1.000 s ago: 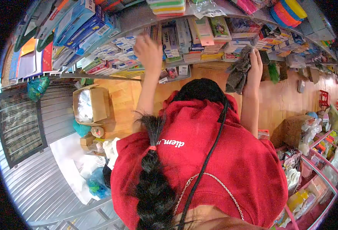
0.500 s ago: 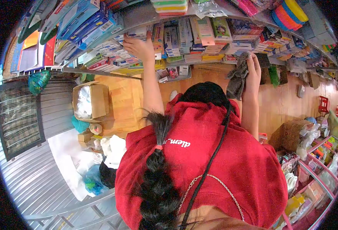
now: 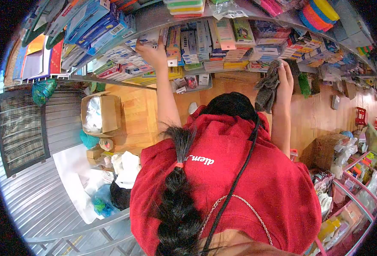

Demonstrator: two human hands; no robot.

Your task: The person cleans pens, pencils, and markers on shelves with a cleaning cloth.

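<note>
Left hand [image 3: 154, 53] rests open on the stacked packets [image 3: 124, 64]; right hand [image 3: 284, 77] clenches a grey cloth [image 3: 266, 87] at the shelf [image 3: 154, 19]; wiping appears under way, most of the shelf unwiped.

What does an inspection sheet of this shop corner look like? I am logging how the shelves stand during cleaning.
Surface: grey metal shelf, packed along its length.
Job's things: crumpled grey cloth, bunched against the shelf front; small white boxed goods in a row.
Clutter: open brown cardboard box on the wooden floor, with white and blue bags below it.
Grippers: left hand touches the boxed goods; right hand grips the cloth.
Cables: black strap across the red hoodie; no cables seen.
Surroundings: pink wire rack of goods on the right, corrugated metal wall on the left.
</note>
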